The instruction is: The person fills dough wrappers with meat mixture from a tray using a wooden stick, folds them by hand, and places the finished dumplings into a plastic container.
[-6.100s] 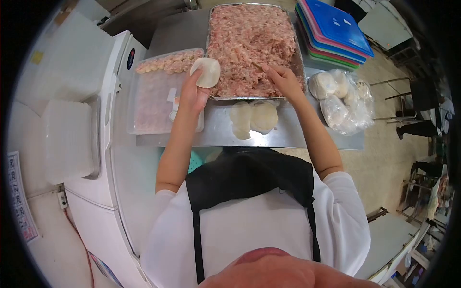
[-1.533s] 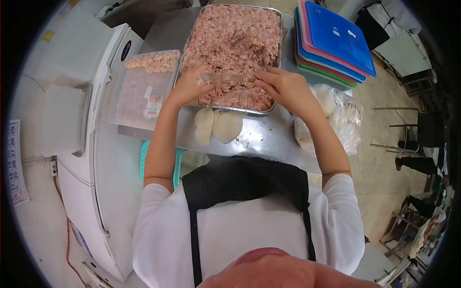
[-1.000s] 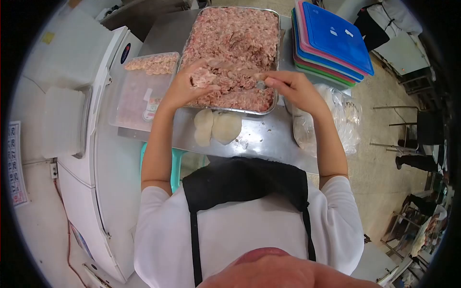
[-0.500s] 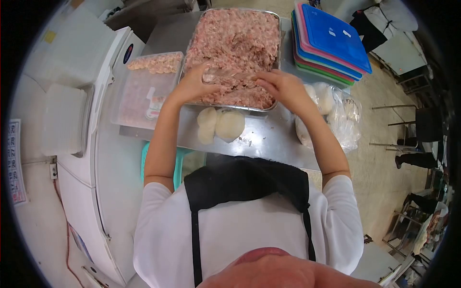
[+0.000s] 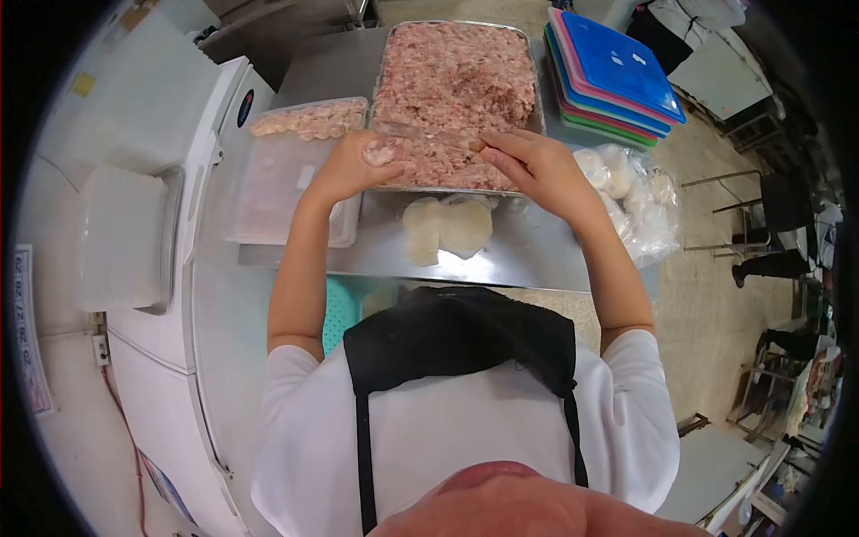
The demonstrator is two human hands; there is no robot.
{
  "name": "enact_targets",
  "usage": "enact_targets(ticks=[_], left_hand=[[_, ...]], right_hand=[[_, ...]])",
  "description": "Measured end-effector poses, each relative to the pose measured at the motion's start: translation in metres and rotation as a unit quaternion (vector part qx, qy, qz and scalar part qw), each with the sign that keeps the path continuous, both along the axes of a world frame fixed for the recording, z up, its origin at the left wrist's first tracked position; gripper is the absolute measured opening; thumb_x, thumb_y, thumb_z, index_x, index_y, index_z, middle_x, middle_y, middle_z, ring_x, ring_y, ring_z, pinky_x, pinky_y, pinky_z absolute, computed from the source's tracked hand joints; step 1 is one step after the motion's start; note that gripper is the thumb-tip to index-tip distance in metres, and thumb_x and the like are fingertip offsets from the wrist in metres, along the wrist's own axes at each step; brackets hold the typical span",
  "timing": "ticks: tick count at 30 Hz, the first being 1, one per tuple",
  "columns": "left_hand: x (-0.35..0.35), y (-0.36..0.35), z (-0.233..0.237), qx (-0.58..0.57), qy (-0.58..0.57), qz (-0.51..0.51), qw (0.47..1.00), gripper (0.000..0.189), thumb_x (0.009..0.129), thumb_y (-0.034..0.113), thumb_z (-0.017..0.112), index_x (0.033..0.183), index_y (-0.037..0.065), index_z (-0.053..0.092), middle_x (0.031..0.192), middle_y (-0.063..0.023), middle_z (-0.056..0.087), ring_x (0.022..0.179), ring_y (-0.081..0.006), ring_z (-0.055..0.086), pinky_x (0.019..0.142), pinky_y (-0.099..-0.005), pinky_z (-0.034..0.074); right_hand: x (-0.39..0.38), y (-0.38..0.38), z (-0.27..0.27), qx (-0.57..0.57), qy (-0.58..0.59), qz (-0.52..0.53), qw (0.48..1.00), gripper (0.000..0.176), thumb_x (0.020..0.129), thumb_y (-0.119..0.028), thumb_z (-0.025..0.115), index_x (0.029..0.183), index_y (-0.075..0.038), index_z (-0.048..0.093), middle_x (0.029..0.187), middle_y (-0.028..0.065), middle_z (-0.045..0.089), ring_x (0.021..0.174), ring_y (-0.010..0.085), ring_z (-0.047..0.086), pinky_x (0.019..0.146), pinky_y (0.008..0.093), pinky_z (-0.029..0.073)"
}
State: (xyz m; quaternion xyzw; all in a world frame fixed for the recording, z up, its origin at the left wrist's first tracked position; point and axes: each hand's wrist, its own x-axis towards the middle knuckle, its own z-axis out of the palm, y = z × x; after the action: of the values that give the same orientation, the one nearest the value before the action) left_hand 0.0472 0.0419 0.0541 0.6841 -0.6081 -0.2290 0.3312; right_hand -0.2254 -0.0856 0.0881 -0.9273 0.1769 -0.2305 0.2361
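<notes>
1. Where the steel table [image 5: 523, 259] lies nearest the body, a stack of round wrappers [image 5: 445, 227] rests on it.
2. Left hand [image 5: 344, 170]: fingers curled around a meat-filled wrapper [image 5: 379, 152], above the near rim of a metal tray [image 5: 465, 190].
3. Right hand [image 5: 532, 166]: fingertips pinched together on a thin stick [image 5: 429, 136] that reaches to the meat-filled wrapper.
4. Minced meat [image 5: 456, 72] fills the tray; clear box [image 5: 286, 179] to the left, bagged wrappers [image 5: 635, 192] to the right.

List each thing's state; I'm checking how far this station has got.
Minced filling: heaped, fills its tray.
Clear container: open, one row of dumplings.
Loose wrappers: stacked on table.
Wrapper bag: holds wrapper stacks.
Left hand: shut on filled wrapper.
Right hand: pinching thin stick.
Coloured lids: stacked.
</notes>
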Motion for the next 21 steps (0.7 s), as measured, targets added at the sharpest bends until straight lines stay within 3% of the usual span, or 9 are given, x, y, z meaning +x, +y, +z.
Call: enact_targets(ticks=[3,6,9,10,12,15,19,20,21], left_hand=[[0.020,0.012,0.000,-0.070,0.040,-0.023,0.996,0.044,0.068,0.022,0.082,0.101,0.000,0.063,0.100,-0.0138,0.066,0.091,-0.0254,0.062,0.083,-0.0339,0.047],[0.036,0.029,0.019,0.007,0.006,-0.010,1.000,0.047,0.068,0.024,0.082,0.104,0.001,0.063,0.098,-0.0129,0.066,0.089,-0.0244,0.062,0.081,-0.0332,0.047],[0.084,0.050,0.001,0.044,0.108,-0.018,0.993,0.051,0.069,0.026,0.080,0.111,0.002,0.062,0.093,-0.0133,0.066,0.088,-0.0257,0.062,0.081,-0.0330,0.047],[0.104,0.055,-0.009,0.040,0.085,0.011,0.996,0.048,0.070,0.023,0.078,0.110,0.002,0.061,0.094,-0.0116,0.065,0.087,-0.0227,0.061,0.079,-0.0320,0.048],[0.151,0.060,-0.037,0.031,0.040,0.068,0.996,0.042,0.072,0.019,0.075,0.109,0.004,0.061,0.096,-0.0084,0.062,0.085,-0.0169,0.060,0.076,-0.0302,0.049],[0.213,0.068,-0.092,-0.041,-0.177,0.125,0.975,0.046,0.071,0.022,0.074,0.111,0.005,0.061,0.102,-0.0128,0.063,0.092,-0.0254,0.061,0.082,-0.0343,0.049],[0.239,0.054,-0.107,-0.044,-0.112,0.182,0.976,0.057,0.070,0.023,0.074,0.120,0.003,0.056,0.108,-0.0176,0.061,0.098,-0.0346,0.060,0.089,-0.0388,0.047],[0.240,0.047,-0.110,-0.049,-0.107,0.197,0.973,0.060,0.071,0.024,0.074,0.124,0.004,0.053,0.110,-0.0184,0.061,0.100,-0.0353,0.060,0.090,-0.0388,0.046],[0.239,0.041,-0.112,-0.054,-0.101,0.212,0.971,0.064,0.071,0.024,0.074,0.127,0.005,0.051,0.113,-0.0193,0.061,0.102,-0.0360,0.059,0.091,-0.0387,0.046]], right_hand=[[0.030,0.035,-0.004,-0.028,0.056,0.009,0.998,0.029,0.091,-0.027,0.058,0.110,-0.006,0.064,0.097,0.0160,0.066,0.087,0.0346,0.063,0.074,0.0386,0.050],[0.053,0.039,-0.025,0.040,0.033,0.007,0.999,0.028,0.092,-0.026,0.058,0.109,-0.005,0.064,0.101,0.0177,0.065,0.088,0.0351,0.063,0.076,0.0377,0.049],[0.054,0.044,-0.038,0.097,0.007,-0.051,0.994,0.027,0.092,-0.024,0.057,0.109,-0.004,0.065,0.100,0.0165,0.066,0.088,0.0322,0.064,0.076,0.0374,0.049],[0.051,0.046,-0.043,0.121,-0.002,-0.077,0.990,0.027,0.092,-0.023,0.057,0.109,-0.004,0.065,0.100,0.0158,0.067,0.089,0.0311,0.064,0.077,0.0375,0.049],[0.042,0.045,-0.075,0.114,-0.060,-0.109,0.986,0.029,0.094,-0.024,0.056,0.111,-0.003,0.065,0.086,0.0096,0.066,0.077,0.0197,0.061,0.068,0.0306,0.047],[0.025,0.055,-0.095,0.219,-0.071,-0.183,0.956,0.031,0.094,-0.026,0.058,0.111,-0.001,0.065,0.076,0.0044,0.062,0.066,0.0116,0.056,0.059,0.0258,0.045],[0.003,0.083,-0.105,0.393,-0.088,-0.263,0.876,0.029,0.094,-0.028,0.058,0.110,-0.005,0.068,0.065,-0.0038,0.049,0.051,0.0026,0.040,0.046,0.0188,0.032],[0.002,0.092,-0.106,0.396,-0.109,-0.276,0.869,0.028,0.095,-0.028,0.057,0.109,-0.007,0.068,0.061,-0.0065,0.046,0.046,0.0006,0.035,0.041,0.0179,0.024],[0.000,0.097,-0.106,0.403,-0.111,-0.282,0.864,0.028,0.095,-0.027,0.057,0.110,-0.006,0.068,0.061,-0.0064,0.046,0.046,0.0007,0.035,0.041,0.0179,0.025]])
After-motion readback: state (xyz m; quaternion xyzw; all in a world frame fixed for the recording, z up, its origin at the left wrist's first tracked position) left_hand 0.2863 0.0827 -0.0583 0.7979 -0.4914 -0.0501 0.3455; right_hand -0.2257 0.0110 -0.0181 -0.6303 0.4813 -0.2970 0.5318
